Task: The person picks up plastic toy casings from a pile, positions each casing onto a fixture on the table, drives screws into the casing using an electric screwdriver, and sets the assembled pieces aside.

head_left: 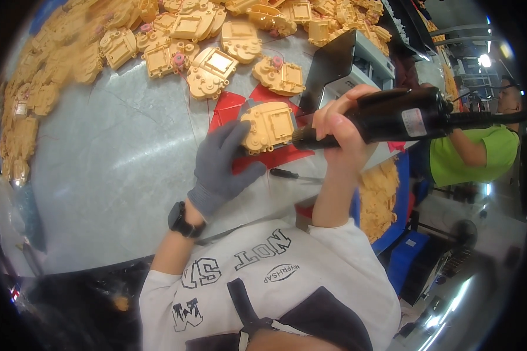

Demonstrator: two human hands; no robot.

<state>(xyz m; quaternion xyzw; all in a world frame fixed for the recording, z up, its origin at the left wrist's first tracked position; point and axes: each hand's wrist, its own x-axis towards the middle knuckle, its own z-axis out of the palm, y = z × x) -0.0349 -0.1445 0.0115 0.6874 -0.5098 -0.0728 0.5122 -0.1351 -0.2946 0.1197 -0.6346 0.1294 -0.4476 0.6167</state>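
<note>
My left hand [219, 167], in a grey glove, lies against the left side of a yellow plastic housing [268, 127], its fingers and thumb spread around the part. The housing rests over a red sheet [275, 157] on the table. In my bare right hand [346, 126] is a black electric screwdriver [392, 115], gripped near its front and held almost level. Its tip end reaches the right edge of the housing; whether it touches a screw I cannot make out. A small black-handled screwdriver [284, 174] lies on the table just below the housing.
Several more yellow housings [211, 71] are heaped along the far and left table edges, some with pink parts. A black and grey box-shaped device [339, 67] stands beyond my right hand. At right, a blue bin [401, 187] holds yellow pieces, and a person in a green shirt [471, 155] is nearby.
</note>
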